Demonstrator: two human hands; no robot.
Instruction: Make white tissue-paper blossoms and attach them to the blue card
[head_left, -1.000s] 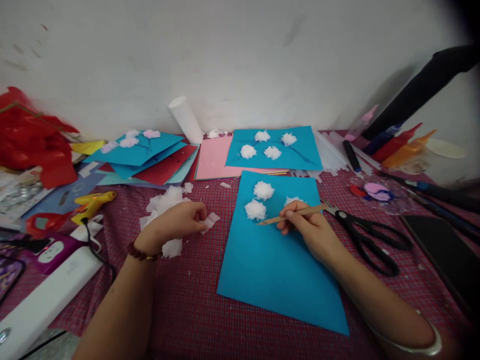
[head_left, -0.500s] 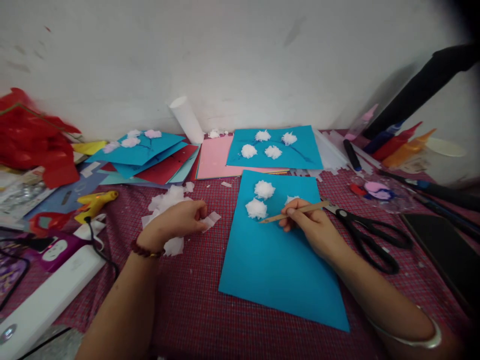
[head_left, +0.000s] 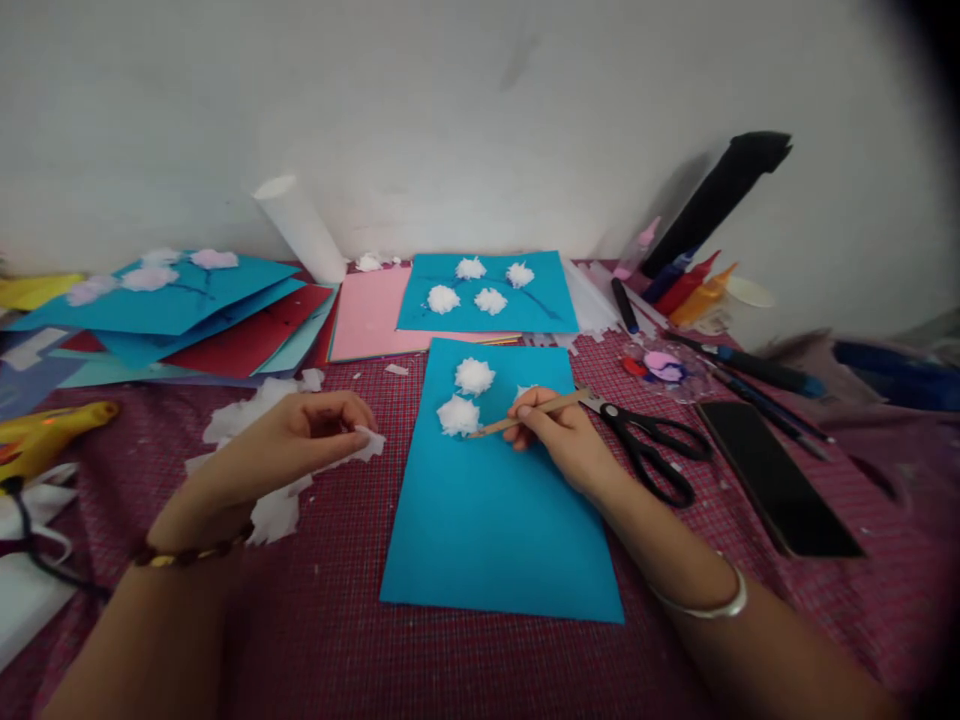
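A blue sheet of paper (head_left: 499, 530) lies on the cloth, with white ruffled tissue flowers (head_left: 475, 377) near its top; one is partly behind my right hand. My right hand (head_left: 551, 425) is closed around a thin wooden stick (head_left: 491, 427). The stick's pointed tip is at the lower edge of the nearer left flower (head_left: 458, 415). To the left of the sheet, my left hand (head_left: 319, 430) pinches a small piece of white tissue paper (head_left: 369, 447) between thumb and fingers. More loose tissue pieces (head_left: 275, 515) lie under and behind that hand.
Black-handled scissors (head_left: 649, 440) lie right of the sheet, beside a dark phone (head_left: 776, 480). Behind stands a finished-looking blue card (head_left: 487, 292) with flowers. Stacked coloured cards (head_left: 225, 340), a yellow glue gun (head_left: 56, 435) and a white paper roll (head_left: 304, 230) occupy the left.
The view has swung right, so everything sits further left. My left hand has turned, showing its thumb and fingers around the tissue piece. The stick's tip stays by the same flower.
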